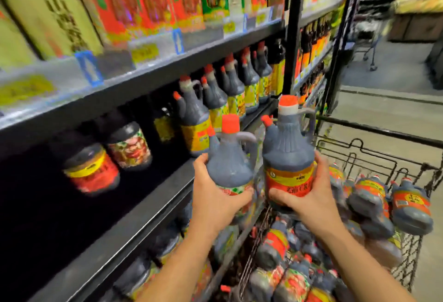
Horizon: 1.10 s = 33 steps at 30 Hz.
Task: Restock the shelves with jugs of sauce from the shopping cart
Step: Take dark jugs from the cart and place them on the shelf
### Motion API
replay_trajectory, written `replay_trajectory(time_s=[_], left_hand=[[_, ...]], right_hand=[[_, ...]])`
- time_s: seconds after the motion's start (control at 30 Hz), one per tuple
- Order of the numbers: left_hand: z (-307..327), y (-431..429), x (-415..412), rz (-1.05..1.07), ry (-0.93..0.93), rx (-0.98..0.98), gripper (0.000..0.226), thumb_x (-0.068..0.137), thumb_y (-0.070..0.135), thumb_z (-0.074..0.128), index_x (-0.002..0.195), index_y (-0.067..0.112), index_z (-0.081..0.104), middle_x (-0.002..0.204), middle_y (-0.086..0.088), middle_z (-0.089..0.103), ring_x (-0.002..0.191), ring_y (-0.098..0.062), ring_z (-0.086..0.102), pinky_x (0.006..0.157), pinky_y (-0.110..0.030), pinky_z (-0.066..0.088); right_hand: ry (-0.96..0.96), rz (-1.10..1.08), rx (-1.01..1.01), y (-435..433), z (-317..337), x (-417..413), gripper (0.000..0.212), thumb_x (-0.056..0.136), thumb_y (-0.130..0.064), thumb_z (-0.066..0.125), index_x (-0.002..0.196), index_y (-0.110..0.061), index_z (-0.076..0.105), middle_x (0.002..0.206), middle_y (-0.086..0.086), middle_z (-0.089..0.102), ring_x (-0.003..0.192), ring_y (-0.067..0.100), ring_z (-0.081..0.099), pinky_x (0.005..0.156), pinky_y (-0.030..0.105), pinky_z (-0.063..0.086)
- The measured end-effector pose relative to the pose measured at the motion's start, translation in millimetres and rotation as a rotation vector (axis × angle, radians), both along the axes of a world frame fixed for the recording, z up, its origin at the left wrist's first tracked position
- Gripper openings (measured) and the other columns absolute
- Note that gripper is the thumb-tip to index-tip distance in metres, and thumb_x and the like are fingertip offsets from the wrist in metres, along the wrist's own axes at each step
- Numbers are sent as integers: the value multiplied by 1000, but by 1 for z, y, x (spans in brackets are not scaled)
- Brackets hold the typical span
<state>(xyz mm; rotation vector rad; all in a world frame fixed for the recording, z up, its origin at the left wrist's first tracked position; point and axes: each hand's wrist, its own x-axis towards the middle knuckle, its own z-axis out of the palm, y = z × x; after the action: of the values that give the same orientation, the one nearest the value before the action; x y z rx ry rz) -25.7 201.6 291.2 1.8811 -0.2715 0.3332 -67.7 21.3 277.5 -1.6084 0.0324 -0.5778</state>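
My left hand (215,196) grips a dark sauce jug (230,157) with a red cap and a green-checked label, held upright at the front edge of the middle shelf (134,213). My right hand (304,196) grips a second, taller dark jug (287,148) with a red-orange label, upright just right of the first, above the cart. The wire shopping cart (374,153) at lower right holds several more jugs (366,196) lying on their sides.
A row of similar jugs (215,100) lines the back right of the middle shelf, and two dark jars (107,157) sit at its left with a dark gap in front. Boxed goods fill the upper shelf (119,6). More jugs stand on the lower shelf. An aisle floor (383,100) lies beyond.
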Motion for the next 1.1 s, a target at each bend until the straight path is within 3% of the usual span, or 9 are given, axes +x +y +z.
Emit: replay_trajectory(time_s=[0.17, 0.23, 0.47, 0.53, 0.63, 0.7, 0.8, 1.0, 1.1], left_hand=[[26, 59, -10, 126, -57, -17, 88, 54, 17, 93, 122, 24, 37, 115, 10, 55, 98, 8, 57, 73, -7, 44], [31, 81, -12, 187, -72, -8, 89, 54, 17, 93, 121, 27, 36, 115, 12, 53, 99, 7, 57, 73, -6, 44], [31, 144, -17, 413, 19, 44, 71, 51, 27, 95, 101, 20, 45, 96, 9, 61, 87, -1, 62, 58, -10, 47], [29, 155, -16, 475, 13, 34, 76, 52, 27, 95, 107, 21, 43, 93, 9, 64, 85, -3, 65, 61, -13, 49], [28, 165, -16, 556, 27, 12, 100, 57, 26, 93, 134, 20, 30, 95, 12, 60, 83, -2, 61, 71, -20, 47], [25, 168, -15, 607, 36, -12, 110, 58, 27, 92, 142, 23, 22, 107, 2, 61, 92, -11, 62, 78, -23, 48], [22, 170, -10, 660, 62, -31, 113, 61, 30, 91, 145, 29, 14, 131, -10, 50, 110, -17, 55, 92, -28, 45], [19, 164, 3, 672, 93, -40, 111, 67, 29, 87, 144, 28, 8, 141, -15, 42, 112, -14, 51, 90, -24, 43], [17, 161, 10, 689, 84, -42, 110, 69, 26, 86, 145, 25, 8, 141, -15, 43, 113, -15, 54, 89, -22, 42]], right_hand=[[-39, 136, -60, 51, 21, 15, 104, 52, -4, 91, 134, -28, 30, 117, -17, 55, 96, -10, 62, 76, 8, 48], [-49, 185, -49, 72, 27, 19, 100, 59, 8, 87, 132, -27, 29, 114, -14, 54, 91, -13, 61, 71, 6, 47], [-38, 317, -62, 132, 28, 42, 90, 63, 17, 79, 128, -23, 31, 104, -11, 55, 78, -11, 63, 64, 9, 49], [-41, 349, -82, 143, 24, 52, 93, 63, 13, 82, 130, -25, 30, 110, -12, 55, 85, -10, 63, 68, 10, 49], [-31, 419, -82, 155, 19, 69, 95, 64, 6, 84, 133, -31, 29, 118, -14, 53, 94, -6, 62, 72, 13, 51], [-34, 459, -90, 162, 16, 81, 94, 64, 6, 84, 132, -32, 30, 119, -14, 52, 96, -4, 62, 73, 14, 51], [-32, 493, -87, 173, 12, 95, 95, 64, 4, 85, 134, -30, 30, 119, -17, 51, 98, -6, 60, 75, 13, 50], [-4, 534, -96, 184, 4, 122, 100, 64, -8, 88, 137, -32, 24, 123, -11, 49, 102, -9, 57, 79, 9, 48], [-10, 523, -145, 185, 2, 133, 102, 58, -24, 90, 137, -31, 26, 133, 1, 45, 119, 10, 53, 97, 28, 48]])
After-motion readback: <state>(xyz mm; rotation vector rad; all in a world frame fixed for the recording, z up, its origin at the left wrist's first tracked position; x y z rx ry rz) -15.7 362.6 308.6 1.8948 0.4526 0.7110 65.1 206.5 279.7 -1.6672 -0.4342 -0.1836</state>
